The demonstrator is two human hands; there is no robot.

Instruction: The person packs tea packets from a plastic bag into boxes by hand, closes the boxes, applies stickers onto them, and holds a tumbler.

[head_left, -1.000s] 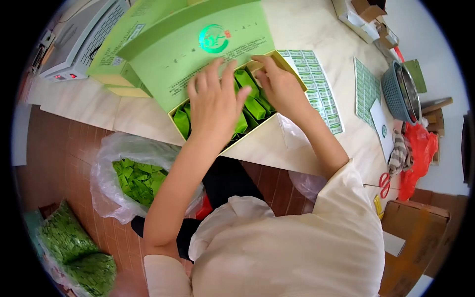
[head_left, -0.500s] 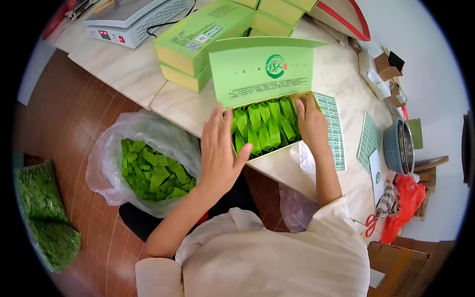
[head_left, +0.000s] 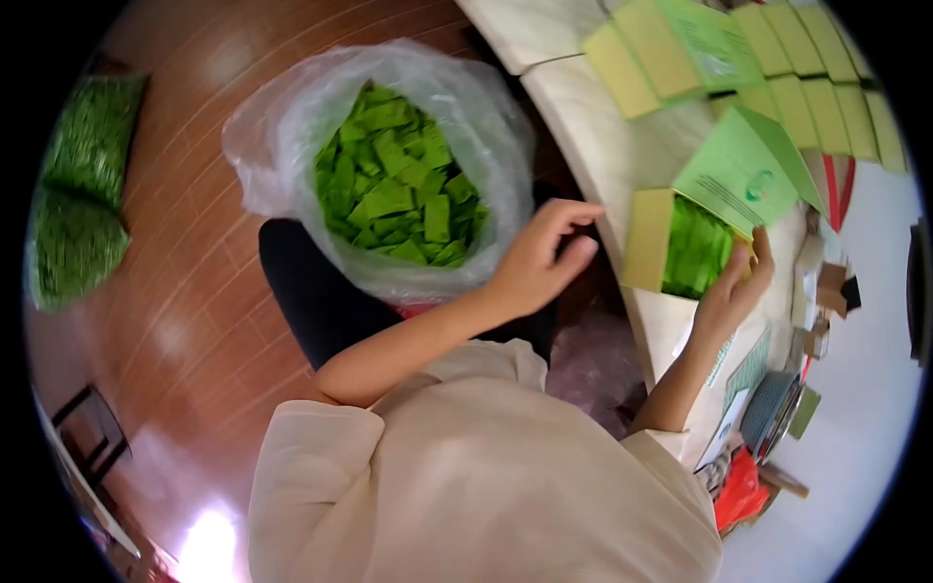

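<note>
An open light-green box [head_left: 649,238] stands on the table, its printed lid [head_left: 743,175] raised. Bright green packets [head_left: 698,248] fill the inside. My right hand [head_left: 734,287] is at the box's right end, thumb and fingers on either side of the end wall. Off the table's near edge, my left hand [head_left: 542,257] is held in the air, thumb and fingers apart, with nothing in it. It lies between the box and a clear plastic bag [head_left: 292,126], whose mouth gapes over many loose green packets [head_left: 389,189].
More green boxes [head_left: 671,49] are stacked at the back of the table [head_left: 593,117]. A blue-grey basket [head_left: 768,408] and a red plastic bag [head_left: 742,491] sit at the right. Filled green bags [head_left: 83,185] lie on the wooden floor [head_left: 214,321] at far left.
My left hand has left the box and moved toward the open bag. My view has swung left, so the box now appears farther right. My right hand stays at the box.
</note>
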